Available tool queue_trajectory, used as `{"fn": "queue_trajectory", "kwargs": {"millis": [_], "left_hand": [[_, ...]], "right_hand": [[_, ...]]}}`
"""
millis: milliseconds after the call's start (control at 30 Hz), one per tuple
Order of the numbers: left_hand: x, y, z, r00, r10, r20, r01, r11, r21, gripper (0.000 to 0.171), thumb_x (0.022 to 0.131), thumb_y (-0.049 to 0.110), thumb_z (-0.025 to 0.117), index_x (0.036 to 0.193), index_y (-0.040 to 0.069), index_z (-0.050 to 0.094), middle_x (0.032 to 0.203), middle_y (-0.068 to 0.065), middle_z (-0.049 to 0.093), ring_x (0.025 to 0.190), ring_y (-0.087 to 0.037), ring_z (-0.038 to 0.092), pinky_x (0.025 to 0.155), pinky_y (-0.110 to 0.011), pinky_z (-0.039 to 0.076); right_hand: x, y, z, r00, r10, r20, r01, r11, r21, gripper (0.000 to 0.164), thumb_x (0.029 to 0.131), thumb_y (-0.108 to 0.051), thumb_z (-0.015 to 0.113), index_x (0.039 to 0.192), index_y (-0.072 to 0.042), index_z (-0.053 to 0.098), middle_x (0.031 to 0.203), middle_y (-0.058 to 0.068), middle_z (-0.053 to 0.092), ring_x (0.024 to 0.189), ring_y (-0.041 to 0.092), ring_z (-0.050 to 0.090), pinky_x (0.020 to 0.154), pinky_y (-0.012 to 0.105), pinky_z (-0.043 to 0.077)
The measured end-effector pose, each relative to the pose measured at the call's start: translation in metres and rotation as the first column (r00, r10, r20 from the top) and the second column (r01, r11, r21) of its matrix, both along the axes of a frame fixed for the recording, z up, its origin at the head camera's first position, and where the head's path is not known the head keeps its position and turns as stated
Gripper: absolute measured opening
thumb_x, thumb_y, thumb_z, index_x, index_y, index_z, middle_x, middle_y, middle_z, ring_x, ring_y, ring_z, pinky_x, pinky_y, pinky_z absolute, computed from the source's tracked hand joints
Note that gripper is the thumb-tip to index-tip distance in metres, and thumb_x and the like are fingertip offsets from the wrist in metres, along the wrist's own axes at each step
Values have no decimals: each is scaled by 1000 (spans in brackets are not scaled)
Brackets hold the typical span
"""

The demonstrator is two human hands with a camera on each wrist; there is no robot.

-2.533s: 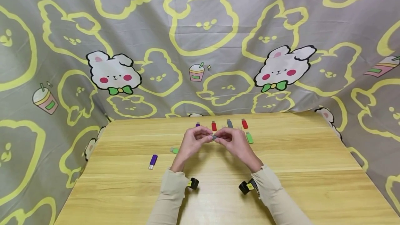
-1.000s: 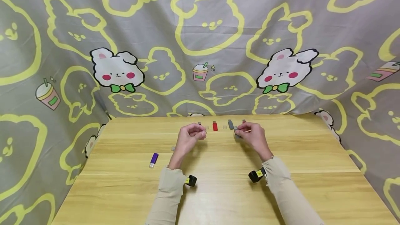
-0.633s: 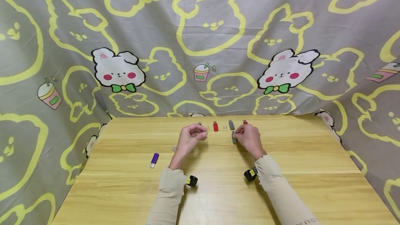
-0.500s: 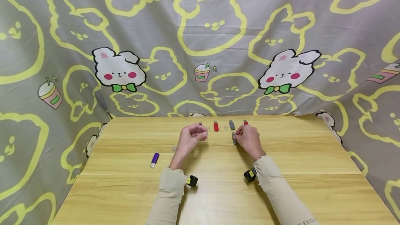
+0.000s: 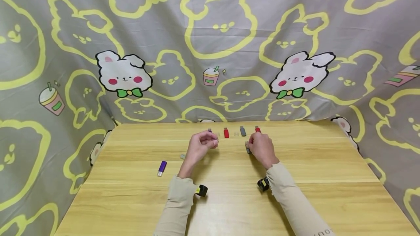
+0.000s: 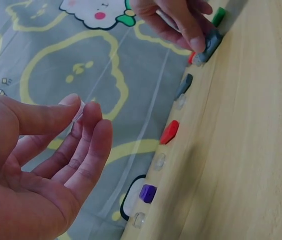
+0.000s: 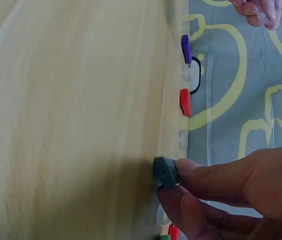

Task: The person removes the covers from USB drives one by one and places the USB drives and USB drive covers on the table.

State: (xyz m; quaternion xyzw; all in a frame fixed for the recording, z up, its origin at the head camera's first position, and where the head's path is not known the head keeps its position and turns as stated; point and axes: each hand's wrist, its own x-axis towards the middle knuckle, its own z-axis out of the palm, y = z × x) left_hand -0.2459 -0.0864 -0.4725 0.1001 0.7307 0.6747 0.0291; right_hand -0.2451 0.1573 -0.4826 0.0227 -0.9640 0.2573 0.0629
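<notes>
My right hand (image 5: 262,149) pinches a grey USB stick (image 7: 165,171) between thumb and fingers, low over the right part of the table; whether it touches the wood I cannot tell. My left hand (image 5: 201,146) is raised palm-up and pinches a small clear cap (image 6: 79,111) at its fingertips. Behind the hands lies a row of USB sticks: a purple one (image 7: 186,49), a red one (image 5: 226,133), a grey one (image 5: 242,131) and another red one (image 5: 257,129), partly hidden. Clear caps (image 5: 236,134) lie between them. A green stick (image 6: 219,16) shows beside the right hand.
A purple USB stick (image 5: 162,168) lies on the left of the wooden table (image 5: 223,207), its metal plug toward me. Behind the left wrist a silver plug (image 5: 182,156) peeks out. A patterned curtain (image 5: 183,94) hangs at the back and sides.
The hands have parted from their meeting in the middle. My right hand has carried the grey stick to the right and down to the table; the left stays near the middle with the clear cap.
</notes>
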Motion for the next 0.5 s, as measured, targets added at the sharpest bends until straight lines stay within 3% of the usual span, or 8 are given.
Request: {"fn": "queue_trajectory", "kwargs": {"millis": [200, 367, 500], "left_hand": [[0, 0, -5, 999, -32, -34, 32, 999, 4, 11, 89, -13, 70, 99, -10, 70, 91, -17, 73, 76, -16, 72, 75, -34, 63], [-1, 3, -3, 999, -37, -31, 36, 999, -27, 12, 90, -11, 71, 101, -11, 70, 91, -17, 73, 82, -34, 73, 80, -46, 62], [-5, 10, 0, 999, -43, -26, 40, 995, -91, 11, 91, -9, 72, 102, -9, 72, 92, -18, 74, 84, -38, 72, 82, -51, 61]], "right_hand": [[1, 0, -1, 1000, 3, -25, -3, 1000, 28, 25, 85, -10, 85, 68, -7, 67, 65, 5, 66, 54, 20, 60, 53, 39, 54], [6, 4, 7, 998, 15, -62, -17, 999, -35, 19, 86, -8, 84, 73, -3, 69, 69, 8, 68, 56, 21, 58, 52, 36, 51], [13, 11, 18, 996, 32, -79, -40, 994, -106, 12, 88, -7, 80, 80, -1, 73, 75, 9, 71, 63, 21, 62, 59, 38, 53]]}}
